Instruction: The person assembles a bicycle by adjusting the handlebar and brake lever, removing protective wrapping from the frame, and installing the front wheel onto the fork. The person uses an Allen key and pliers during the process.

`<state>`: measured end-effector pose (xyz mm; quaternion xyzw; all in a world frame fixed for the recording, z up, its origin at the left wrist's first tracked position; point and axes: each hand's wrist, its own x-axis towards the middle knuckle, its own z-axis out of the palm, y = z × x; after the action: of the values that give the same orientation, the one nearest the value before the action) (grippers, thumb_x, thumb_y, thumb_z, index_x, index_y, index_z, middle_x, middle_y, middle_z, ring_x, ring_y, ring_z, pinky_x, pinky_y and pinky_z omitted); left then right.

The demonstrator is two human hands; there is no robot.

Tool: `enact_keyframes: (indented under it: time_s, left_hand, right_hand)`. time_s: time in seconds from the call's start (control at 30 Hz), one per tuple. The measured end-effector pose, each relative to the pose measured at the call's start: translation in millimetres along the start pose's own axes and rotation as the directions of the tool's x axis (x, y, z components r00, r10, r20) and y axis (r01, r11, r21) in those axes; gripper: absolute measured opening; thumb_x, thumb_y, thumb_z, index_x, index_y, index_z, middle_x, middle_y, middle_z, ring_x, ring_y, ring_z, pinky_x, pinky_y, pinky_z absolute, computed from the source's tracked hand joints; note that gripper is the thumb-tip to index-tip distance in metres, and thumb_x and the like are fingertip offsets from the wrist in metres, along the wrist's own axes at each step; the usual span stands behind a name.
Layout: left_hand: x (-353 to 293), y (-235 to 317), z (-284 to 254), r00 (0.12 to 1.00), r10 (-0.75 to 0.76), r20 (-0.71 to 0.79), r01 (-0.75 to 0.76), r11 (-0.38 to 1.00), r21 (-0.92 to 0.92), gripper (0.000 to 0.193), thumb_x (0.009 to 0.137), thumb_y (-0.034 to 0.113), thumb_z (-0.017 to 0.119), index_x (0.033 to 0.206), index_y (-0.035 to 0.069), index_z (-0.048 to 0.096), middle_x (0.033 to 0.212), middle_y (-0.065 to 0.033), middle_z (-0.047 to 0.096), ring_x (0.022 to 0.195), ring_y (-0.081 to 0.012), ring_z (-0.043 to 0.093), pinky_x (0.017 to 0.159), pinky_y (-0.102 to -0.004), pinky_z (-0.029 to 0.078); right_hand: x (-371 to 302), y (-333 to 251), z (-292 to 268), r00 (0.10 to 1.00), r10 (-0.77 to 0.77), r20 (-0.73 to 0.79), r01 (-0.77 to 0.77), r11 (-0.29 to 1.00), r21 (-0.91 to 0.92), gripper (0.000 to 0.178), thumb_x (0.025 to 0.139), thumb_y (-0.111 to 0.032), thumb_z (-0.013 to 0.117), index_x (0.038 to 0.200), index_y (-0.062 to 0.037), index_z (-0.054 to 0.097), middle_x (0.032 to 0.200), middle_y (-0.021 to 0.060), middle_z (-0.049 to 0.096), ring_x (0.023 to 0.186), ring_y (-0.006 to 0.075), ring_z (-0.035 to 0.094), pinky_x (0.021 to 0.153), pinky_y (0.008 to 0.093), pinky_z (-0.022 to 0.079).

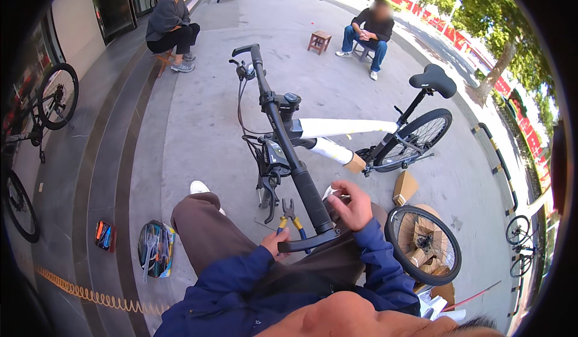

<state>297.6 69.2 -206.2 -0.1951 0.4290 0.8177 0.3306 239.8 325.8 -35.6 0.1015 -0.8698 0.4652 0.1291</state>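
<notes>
In front of me stands a bicycle with a black handlebar [283, 133] turned lengthwise toward me and a white-wrapped frame [346, 127]. Below the near end of the bar, my left hand [274, 242] is closed around pliers [289, 214] with yellow and blue handles, their jaws pointing up and away. The bar end partly hides the handles. My right hand [354, 207] is beside the black rubber grip [314, 200], fingers loosely bent and thumb apart, with nothing visible in it. A brake lever [270, 194] and cables hang left of the bar.
A loose wheel [423, 244] lies on cardboard at my right. Tool trays [156, 248] [105, 236] and a coiled orange hose [99, 290] are at left, by steps. Two people sit beyond the bicycle, near a small wooden stool [319, 42]. Other bicycles stand at left.
</notes>
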Motion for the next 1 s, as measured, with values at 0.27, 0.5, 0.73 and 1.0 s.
enact_keyframes:
  time_s: [0.27, 0.5, 0.73, 1.0]
  left_hand:
    - [26, -12, -15, 0.989, 0.044, -0.142, -0.051, 0.998, -0.047, 0.042, 0.105, 0.055, 0.063, 0.093, 0.014, 0.059, 0.072, 0.0063, 0.055, 0.061, -0.0090, 0.056, 0.057, -0.0302, 0.051]
    - [17, -6, -8, 0.995, 0.012, -0.098, -0.017, 0.999, -0.043, 0.040, 0.106, 0.053, 0.062, 0.092, 0.016, 0.058, 0.071, 0.0080, 0.052, 0.063, -0.0077, 0.056, 0.059, -0.0293, 0.050]
    - [4, 0, 3, 0.991, -0.015, -0.132, 0.002, 0.995, -0.097, 0.037, 0.106, 0.046, 0.066, 0.092, 0.013, 0.058, 0.070, 0.0062, 0.052, 0.062, -0.0075, 0.055, 0.060, -0.0275, 0.050]
    - [15, -11, -1, 0.974, 0.039, -0.223, -0.058, 0.995, -0.081, 0.038, 0.103, 0.047, 0.069, 0.095, 0.011, 0.060, 0.074, 0.0054, 0.053, 0.065, -0.0080, 0.055, 0.064, -0.0279, 0.054]
  right_hand:
    - [52, -193, -99, 0.270, -0.783, -0.561, 0.962, 0.240, 0.127, 0.017, 0.109, -0.022, 0.058, 0.116, -0.0075, 0.062, 0.103, 0.0042, 0.065, 0.089, 0.0200, 0.063, 0.078, 0.0339, 0.057]
    - [23, -234, -85, -0.154, -0.754, -0.639, 0.831, -0.449, 0.329, 0.018, 0.100, -0.008, 0.066, 0.117, -0.0128, 0.066, 0.108, -0.0031, 0.068, 0.099, 0.0108, 0.066, 0.082, 0.0301, 0.061]
    - [12, -257, -68, -0.027, -0.742, -0.670, 0.921, -0.278, 0.271, 0.025, 0.100, 0.001, 0.061, 0.121, -0.0125, 0.062, 0.112, -0.0036, 0.067, 0.105, 0.0101, 0.065, 0.083, 0.0321, 0.063]
    - [27, -203, -68, 0.261, -0.718, -0.646, 0.945, 0.051, 0.324, 0.023, 0.103, -0.024, 0.070, 0.123, -0.0120, 0.067, 0.094, -0.0027, 0.066, 0.082, 0.0102, 0.062, 0.069, 0.0254, 0.054]
